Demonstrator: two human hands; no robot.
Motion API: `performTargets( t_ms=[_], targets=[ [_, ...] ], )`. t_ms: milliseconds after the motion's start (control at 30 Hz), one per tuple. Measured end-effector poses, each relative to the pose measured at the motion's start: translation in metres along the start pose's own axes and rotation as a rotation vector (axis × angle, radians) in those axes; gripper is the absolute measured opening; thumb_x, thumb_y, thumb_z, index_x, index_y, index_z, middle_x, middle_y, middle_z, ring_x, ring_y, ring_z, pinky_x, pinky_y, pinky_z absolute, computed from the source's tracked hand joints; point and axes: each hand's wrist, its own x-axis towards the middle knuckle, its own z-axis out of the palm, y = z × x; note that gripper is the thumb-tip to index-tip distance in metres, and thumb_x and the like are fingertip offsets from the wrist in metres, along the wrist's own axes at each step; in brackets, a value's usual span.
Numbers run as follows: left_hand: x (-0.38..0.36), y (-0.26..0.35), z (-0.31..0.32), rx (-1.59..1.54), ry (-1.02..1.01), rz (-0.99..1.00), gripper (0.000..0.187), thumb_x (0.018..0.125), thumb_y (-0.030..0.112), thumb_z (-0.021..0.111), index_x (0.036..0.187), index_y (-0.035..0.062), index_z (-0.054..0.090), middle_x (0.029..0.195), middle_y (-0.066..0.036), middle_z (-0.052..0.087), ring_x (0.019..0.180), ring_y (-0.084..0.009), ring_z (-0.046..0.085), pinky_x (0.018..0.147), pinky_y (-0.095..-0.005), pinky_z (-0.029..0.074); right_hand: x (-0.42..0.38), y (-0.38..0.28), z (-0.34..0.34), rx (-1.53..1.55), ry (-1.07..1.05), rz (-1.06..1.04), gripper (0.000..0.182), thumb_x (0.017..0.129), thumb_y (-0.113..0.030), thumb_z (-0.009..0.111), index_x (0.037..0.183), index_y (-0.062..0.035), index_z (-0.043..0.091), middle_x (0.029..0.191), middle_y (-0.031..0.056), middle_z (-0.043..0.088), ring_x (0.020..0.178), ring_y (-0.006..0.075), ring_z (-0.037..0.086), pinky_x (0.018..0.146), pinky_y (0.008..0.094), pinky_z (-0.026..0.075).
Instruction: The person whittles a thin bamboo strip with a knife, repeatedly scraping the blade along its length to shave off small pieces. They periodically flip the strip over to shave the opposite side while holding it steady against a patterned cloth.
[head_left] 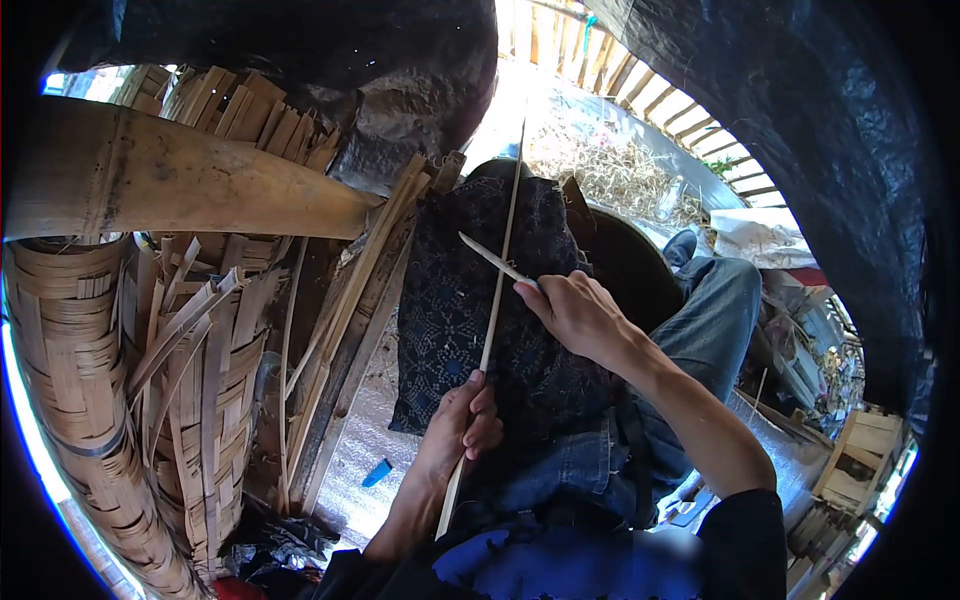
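A long thin bamboo strip (512, 212) runs from near my body up and away over my lap. My left hand (462, 425) is closed around its lower part, and the tail end sticks out below the fist. In my right hand (575, 312) is a knife (495, 258), its handle hidden in the fingers. The pale pointed blade slants up to the left and crosses the strip in this view. A dark patterned cloth (440, 310) covers my lap beneath both hands.
Woven bamboo baskets (75, 340) and split bamboo pieces (340, 320) stand at the left under a thick bamboo pole (220, 180). A small blue object (377, 473) lies on the floor. Shavings (620, 170) are heaped ahead, and dark sheeting (800, 110) hangs at the right.
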Motion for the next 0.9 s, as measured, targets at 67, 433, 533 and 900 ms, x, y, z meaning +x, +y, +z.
performTargets(
  t_ms=[67, 433, 533, 900],
  targets=[
    [-0.001, 0.001, 0.002, -0.002, 0.026, 0.005, 0.039, 0.1, 0.036, 0.034, 0.068, 0.0159, 0.039, 0.038, 0.004, 0.029, 0.029, -0.0087, 0.024, 0.035, -0.0225, 0.021, 0.001, 0.002, 0.001, -0.029, 0.0, -0.007, 0.054, 0.095, -0.039, 0.046, 0.059, 0.0009, 0.054, 0.051, 0.0204, 0.053, 0.049, 0.0374, 0.057, 0.047, 0.0439, 0.045],
    [-0.007, 0.002, -0.001, -0.05, -0.025, -0.02, 0.04, 0.1, 0.035, 0.034, 0.067, 0.0146, 0.039, 0.039, 0.003, 0.031, 0.03, -0.0089, 0.027, 0.035, -0.0219, 0.022, 0.028, 0.018, -0.008, -0.041, -0.069, 0.018, 0.055, 0.096, -0.039, 0.045, 0.059, 0.0016, 0.055, 0.053, 0.0225, 0.053, 0.053, 0.0393, 0.058, 0.05, 0.0447, 0.045],
    [-0.016, 0.0, -0.001, -0.081, -0.017, -0.044, 0.04, 0.1, 0.035, 0.034, 0.066, 0.0134, 0.038, 0.039, 0.002, 0.033, 0.03, -0.0092, 0.03, 0.035, -0.0212, 0.024, 0.039, 0.03, -0.001, -0.039, 0.018, -0.005, 0.055, 0.096, -0.038, 0.046, 0.059, 0.0019, 0.054, 0.051, 0.0226, 0.051, 0.051, 0.0391, 0.056, 0.049, 0.0447, 0.044],
    [-0.054, -0.011, -0.011, -0.079, 0.014, -0.139, 0.043, 0.101, 0.036, 0.03, 0.065, 0.0126, 0.038, 0.04, 0.002, 0.034, 0.031, -0.009, 0.031, 0.037, -0.0207, 0.026, 0.084, 0.059, -0.006, -0.047, -0.084, 0.072, 0.045, 0.097, -0.026, 0.045, 0.061, -0.0011, 0.054, 0.042, 0.0147, 0.049, 0.033, 0.0272, 0.05, 0.035, 0.0411, 0.039]
  ],
)
